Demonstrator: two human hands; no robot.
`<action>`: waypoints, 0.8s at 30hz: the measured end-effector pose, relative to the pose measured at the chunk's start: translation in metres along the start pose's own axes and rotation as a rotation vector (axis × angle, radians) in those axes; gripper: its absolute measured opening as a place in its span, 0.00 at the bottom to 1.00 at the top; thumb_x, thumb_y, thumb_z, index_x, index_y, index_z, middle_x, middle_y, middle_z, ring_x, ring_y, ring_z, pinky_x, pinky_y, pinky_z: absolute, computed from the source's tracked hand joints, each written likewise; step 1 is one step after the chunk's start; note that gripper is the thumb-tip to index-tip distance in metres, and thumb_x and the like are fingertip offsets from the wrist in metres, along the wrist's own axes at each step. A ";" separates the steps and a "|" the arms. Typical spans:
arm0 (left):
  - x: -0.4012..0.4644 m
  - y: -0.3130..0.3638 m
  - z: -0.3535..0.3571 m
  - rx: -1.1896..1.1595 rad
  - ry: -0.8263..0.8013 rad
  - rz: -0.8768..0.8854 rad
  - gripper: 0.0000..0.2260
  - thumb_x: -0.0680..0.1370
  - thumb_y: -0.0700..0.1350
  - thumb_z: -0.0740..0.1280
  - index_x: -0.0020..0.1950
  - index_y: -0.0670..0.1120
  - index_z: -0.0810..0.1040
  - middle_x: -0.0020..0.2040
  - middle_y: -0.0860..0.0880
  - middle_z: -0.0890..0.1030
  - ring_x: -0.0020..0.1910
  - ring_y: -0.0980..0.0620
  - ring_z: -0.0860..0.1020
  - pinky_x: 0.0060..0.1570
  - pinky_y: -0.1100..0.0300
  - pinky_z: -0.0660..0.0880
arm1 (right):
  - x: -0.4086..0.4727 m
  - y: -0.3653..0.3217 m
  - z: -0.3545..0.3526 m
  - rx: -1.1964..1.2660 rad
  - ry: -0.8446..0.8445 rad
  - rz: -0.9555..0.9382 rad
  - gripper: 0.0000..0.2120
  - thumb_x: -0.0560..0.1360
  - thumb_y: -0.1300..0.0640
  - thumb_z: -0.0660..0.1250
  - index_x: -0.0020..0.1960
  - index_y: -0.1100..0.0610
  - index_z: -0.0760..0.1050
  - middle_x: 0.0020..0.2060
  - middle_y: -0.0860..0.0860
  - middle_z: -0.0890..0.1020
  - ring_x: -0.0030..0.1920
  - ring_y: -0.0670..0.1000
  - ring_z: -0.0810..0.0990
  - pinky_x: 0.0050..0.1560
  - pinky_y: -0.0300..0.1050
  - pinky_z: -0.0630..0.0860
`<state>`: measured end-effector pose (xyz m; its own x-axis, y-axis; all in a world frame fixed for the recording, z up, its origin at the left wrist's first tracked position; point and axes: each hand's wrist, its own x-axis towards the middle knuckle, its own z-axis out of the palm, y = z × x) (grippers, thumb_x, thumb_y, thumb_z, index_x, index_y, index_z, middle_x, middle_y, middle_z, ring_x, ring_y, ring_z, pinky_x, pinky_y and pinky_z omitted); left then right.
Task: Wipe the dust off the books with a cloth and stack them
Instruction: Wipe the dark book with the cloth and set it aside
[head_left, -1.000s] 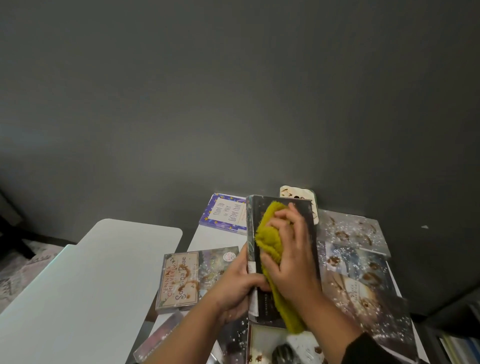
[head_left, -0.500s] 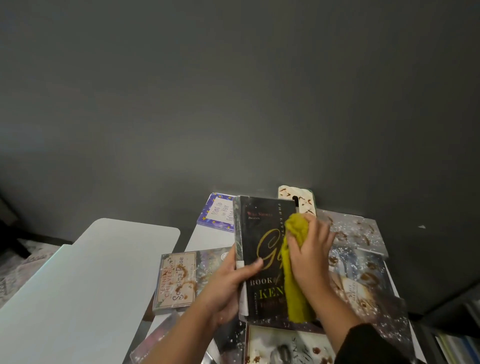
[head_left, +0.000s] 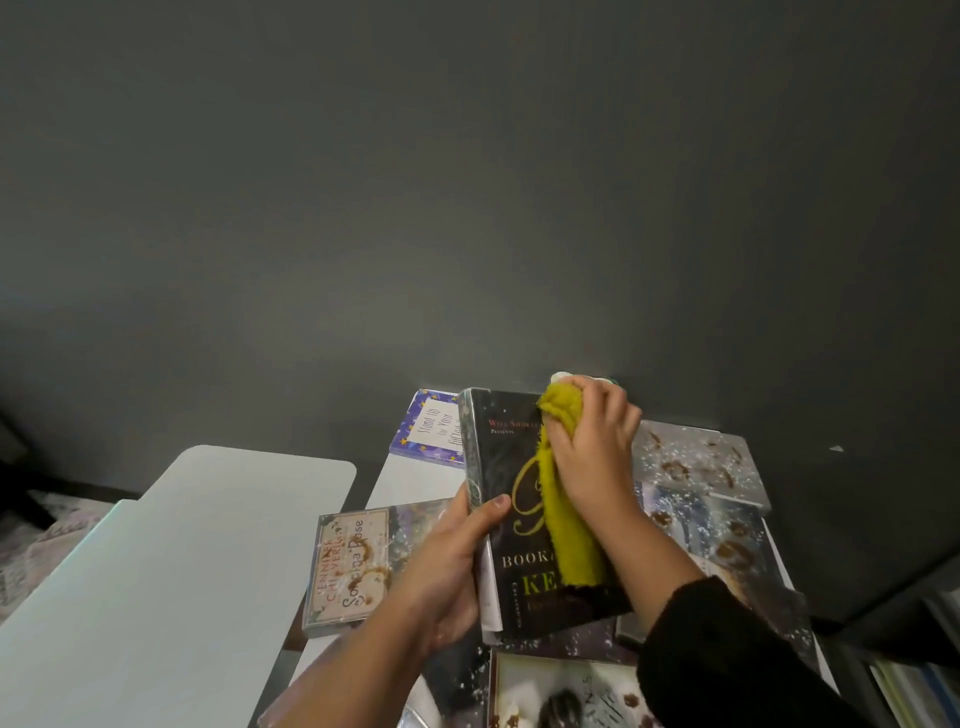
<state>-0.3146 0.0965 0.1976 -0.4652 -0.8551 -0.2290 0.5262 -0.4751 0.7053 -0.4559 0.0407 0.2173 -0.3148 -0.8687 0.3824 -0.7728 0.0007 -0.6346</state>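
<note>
Black book (head_left: 511, 525): held tilted above the table, front cover facing up, gold lettering partly hidden by the cloth; other books lie beneath it.
Yellow cloth (head_left: 569, 499): pressed on the cover, bunched at the book's top edge, its tail trailing down the cover's middle.
Right hand (head_left: 592, 447): fingers curled round the bunched cloth near the book's far right corner; black sleeve (head_left: 727, 660) on the forearm.
Left hand (head_left: 447, 566): grips the book's spine side, thumb lying across the cover.
Pale-cover book (head_left: 350, 569): flat on the table, left of the held book, spotted with brown stains.
Blue starred book (head_left: 434, 428): flat at the far edge, partly behind the black book.
Speckled books (head_left: 701, 467): spread flat to the right, dusted white with brown blotches.
White table (head_left: 156, 571): at left, near the grey wall (head_left: 467, 208).
</note>
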 end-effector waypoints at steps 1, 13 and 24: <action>0.000 -0.001 -0.001 -0.021 -0.003 -0.011 0.19 0.71 0.41 0.65 0.62 0.43 0.74 0.50 0.39 0.83 0.42 0.45 0.83 0.47 0.46 0.80 | 0.003 -0.002 -0.001 -0.025 0.000 -0.001 0.20 0.75 0.54 0.64 0.66 0.52 0.65 0.65 0.53 0.64 0.64 0.53 0.59 0.59 0.45 0.62; 0.021 0.011 -0.033 -0.203 0.102 -0.197 0.26 0.75 0.60 0.60 0.51 0.37 0.82 0.50 0.36 0.82 0.48 0.40 0.83 0.48 0.46 0.80 | -0.096 0.007 0.014 -0.118 -0.309 -0.588 0.34 0.65 0.36 0.66 0.67 0.45 0.62 0.69 0.44 0.63 0.70 0.46 0.59 0.69 0.51 0.59; 0.045 0.007 -0.014 0.261 0.200 0.052 0.27 0.72 0.65 0.59 0.63 0.51 0.77 0.56 0.48 0.78 0.53 0.51 0.77 0.54 0.51 0.71 | -0.056 0.008 -0.027 0.478 -0.167 -0.052 0.29 0.62 0.62 0.78 0.51 0.36 0.71 0.41 0.35 0.79 0.44 0.30 0.77 0.44 0.27 0.74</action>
<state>-0.3217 0.0520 0.1831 -0.2801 -0.9129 -0.2969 0.3336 -0.3825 0.8616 -0.4591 0.1031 0.2095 -0.1601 -0.9288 0.3342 -0.4340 -0.2379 -0.8689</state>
